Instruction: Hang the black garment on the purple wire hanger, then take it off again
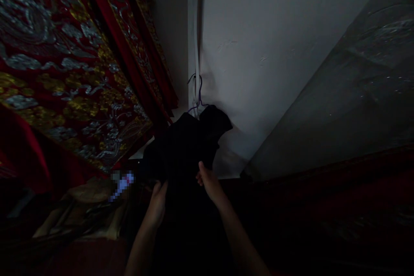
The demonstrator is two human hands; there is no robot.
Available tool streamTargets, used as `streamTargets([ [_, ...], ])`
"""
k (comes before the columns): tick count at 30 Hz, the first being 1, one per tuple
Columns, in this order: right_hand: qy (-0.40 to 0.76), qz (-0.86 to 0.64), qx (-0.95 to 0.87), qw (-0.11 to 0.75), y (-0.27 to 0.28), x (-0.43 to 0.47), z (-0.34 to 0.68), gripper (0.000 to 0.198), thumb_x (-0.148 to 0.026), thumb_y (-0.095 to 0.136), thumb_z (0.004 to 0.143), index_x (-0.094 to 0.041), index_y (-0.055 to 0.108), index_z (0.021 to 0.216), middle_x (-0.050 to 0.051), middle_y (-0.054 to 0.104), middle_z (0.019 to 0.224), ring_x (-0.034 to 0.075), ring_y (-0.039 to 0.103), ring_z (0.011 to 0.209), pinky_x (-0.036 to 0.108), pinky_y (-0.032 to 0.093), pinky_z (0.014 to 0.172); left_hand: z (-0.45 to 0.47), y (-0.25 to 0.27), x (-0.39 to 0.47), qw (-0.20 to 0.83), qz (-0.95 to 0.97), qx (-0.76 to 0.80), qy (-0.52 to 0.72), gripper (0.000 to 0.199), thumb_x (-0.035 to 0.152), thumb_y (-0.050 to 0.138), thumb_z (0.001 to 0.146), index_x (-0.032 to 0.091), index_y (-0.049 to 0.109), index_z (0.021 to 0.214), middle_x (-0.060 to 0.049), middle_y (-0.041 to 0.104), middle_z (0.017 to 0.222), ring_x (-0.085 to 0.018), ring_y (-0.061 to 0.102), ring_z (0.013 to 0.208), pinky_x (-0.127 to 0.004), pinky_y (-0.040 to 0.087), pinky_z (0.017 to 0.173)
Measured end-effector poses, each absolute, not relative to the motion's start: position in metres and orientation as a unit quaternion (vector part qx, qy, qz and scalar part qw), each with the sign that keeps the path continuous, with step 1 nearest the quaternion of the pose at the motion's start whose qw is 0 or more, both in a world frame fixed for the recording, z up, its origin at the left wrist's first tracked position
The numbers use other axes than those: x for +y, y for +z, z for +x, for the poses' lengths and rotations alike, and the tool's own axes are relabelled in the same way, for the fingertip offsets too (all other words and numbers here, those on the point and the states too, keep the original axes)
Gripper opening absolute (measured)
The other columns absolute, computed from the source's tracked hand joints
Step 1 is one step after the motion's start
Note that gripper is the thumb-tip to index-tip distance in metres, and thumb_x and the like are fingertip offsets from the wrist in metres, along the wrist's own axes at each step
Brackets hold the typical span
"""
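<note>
A black garment (181,146), with a shape like a short sleeve at its right, hangs in front of me from a thin purple hanger (200,95). The hanger is hooked at a pale hanging strap (196,30) by the wall corner. My left hand (158,200) is closed on the garment's lower left side, thumb upward. On the right side, my right hand (207,180) has its fingers curled in at the cloth with the thumb pointing up. Deep shadow hides the lower part of the garment and some of my fingertips.
Red cloth embroidered in gold and silver (84,73) drapes at the left. Behind the garment rises a white wall (258,51), with a grey plastic-like sheet (349,103) to its right. A wooden chair-like piece (87,211) stands low left, near a blurred bluish patch.
</note>
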State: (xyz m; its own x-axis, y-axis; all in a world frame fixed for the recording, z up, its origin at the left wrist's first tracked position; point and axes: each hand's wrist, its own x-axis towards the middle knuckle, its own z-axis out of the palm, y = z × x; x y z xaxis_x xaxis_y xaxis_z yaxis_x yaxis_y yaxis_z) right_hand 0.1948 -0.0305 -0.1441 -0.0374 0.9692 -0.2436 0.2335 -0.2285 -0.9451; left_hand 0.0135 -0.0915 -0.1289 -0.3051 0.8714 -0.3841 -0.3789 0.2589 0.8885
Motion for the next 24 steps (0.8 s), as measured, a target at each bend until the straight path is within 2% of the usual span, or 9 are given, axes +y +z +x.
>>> streamTargets([
  [2, 0.520, -0.598, -0.525, 0.312, -0.145, -0.019, 0.186, 0.075, -0.080, 0.029, 0.091, -0.020, 0.055, 0.054, 0.003, 0.053, 0.050, 0.016, 0.055, 0.055, 0.028, 0.041, 0.060, 0.013, -0.127, -0.097, 0.564, 0.213, 0.571, 0.557, 0.055, 0.053, 0.083, 0.058, 0.016, 0.065, 0.093, -0.007, 0.076, 0.085, -0.032, 0.073, 0.096, -0.044, 0.055, 0.089],
  [4, 0.517, -0.597, -0.530, 0.308, -0.143, -0.012, 0.182, 0.065, -0.071, 0.039, 0.093, -0.022, 0.052, 0.052, 0.001, 0.048, 0.046, 0.016, 0.053, 0.052, 0.028, 0.038, 0.057, 0.012, -0.125, -0.102, 0.591, 0.201, 0.559, 0.546, 0.052, 0.050, 0.083, 0.058, 0.017, 0.063, 0.094, -0.007, 0.076, 0.085, -0.032, 0.073, 0.098, -0.045, 0.056, 0.089],
  [9, 0.506, -0.608, -0.503, 0.349, -0.142, -0.021, 0.204, 0.048, -0.053, 0.054, 0.088, -0.023, 0.045, 0.052, -0.002, 0.043, 0.044, 0.014, 0.045, 0.049, 0.028, 0.031, 0.053, 0.009, -0.119, -0.105, 0.554, 0.171, 0.572, 0.580, 0.039, 0.041, 0.073, 0.074, 0.021, 0.061, 0.105, -0.011, 0.073, 0.109, -0.033, 0.067, 0.114, -0.048, 0.054, 0.095],
  [11, 0.510, -0.611, -0.490, 0.356, -0.143, -0.029, 0.219, 0.046, -0.049, 0.054, 0.087, -0.023, 0.044, 0.051, -0.003, 0.043, 0.045, 0.013, 0.043, 0.048, 0.027, 0.031, 0.052, 0.009, -0.119, -0.104, 0.490, 0.207, 0.593, 0.605, 0.043, 0.040, 0.071, 0.079, 0.022, 0.057, 0.115, -0.011, 0.066, 0.123, -0.032, 0.061, 0.124, -0.048, 0.049, 0.104],
  [14, 0.527, -0.606, -0.480, 0.354, -0.142, -0.040, 0.235, 0.044, -0.042, 0.053, 0.087, -0.021, 0.045, 0.048, -0.003, 0.043, 0.043, 0.011, 0.041, 0.045, 0.026, 0.030, 0.052, 0.016, -0.127, -0.103, 0.300, 0.304, 0.625, 0.653, 0.065, 0.036, 0.076, 0.077, 0.023, 0.042, 0.132, -0.013, 0.048, 0.142, -0.030, 0.047, 0.136, -0.047, 0.036, 0.117],
  [16, 0.544, -0.593, -0.483, 0.345, -0.140, -0.046, 0.237, 0.044, -0.037, 0.052, 0.087, -0.021, 0.046, 0.046, -0.003, 0.042, 0.041, 0.010, 0.040, 0.044, 0.026, 0.031, 0.052, 0.029, -0.139, -0.106, 0.156, 0.385, 0.631, 0.655, 0.073, 0.033, 0.076, 0.076, 0.022, 0.035, 0.136, -0.015, 0.038, 0.146, -0.031, 0.039, 0.140, -0.050, 0.029, 0.120],
  [18, 0.562, -0.577, -0.488, 0.336, -0.138, -0.052, 0.234, 0.043, -0.032, 0.050, 0.087, -0.020, 0.047, 0.046, -0.003, 0.043, 0.040, 0.010, 0.041, 0.043, 0.025, 0.031, 0.052, 0.048, -0.151, -0.110, 0.085, 0.456, 0.624, 0.629, 0.069, 0.031, 0.075, 0.076, 0.021, 0.037, 0.134, -0.016, 0.037, 0.145, -0.033, 0.036, 0.140, -0.053, 0.028, 0.119],
  [21, 0.582, -0.560, -0.489, 0.329, -0.136, -0.060, 0.224, 0.036, -0.029, 0.051, 0.086, -0.019, 0.052, 0.051, -0.003, 0.049, 0.045, 0.010, 0.044, 0.046, 0.025, 0.032, 0.053, 0.078, -0.166, -0.112, 0.112, 0.540, 0.592, 0.587, 0.056, 0.027, 0.070, 0.079, 0.020, 0.045, 0.128, -0.016, 0.046, 0.138, -0.033, 0.043, 0.134, -0.054, 0.034, 0.114],
  [24, 0.591, -0.553, -0.474, 0.348, -0.135, -0.067, 0.218, 0.035, -0.035, 0.056, 0.084, -0.019, 0.052, 0.054, -0.004, 0.047, 0.048, 0.010, 0.043, 0.048, 0.025, 0.032, 0.053, 0.095, -0.174, -0.105, 0.272, 0.580, 0.554, 0.531, 0.045, 0.021, 0.062, 0.083, 0.019, 0.050, 0.126, -0.014, 0.061, 0.120, -0.028, 0.060, 0.116, -0.045, 0.046, 0.102],
])
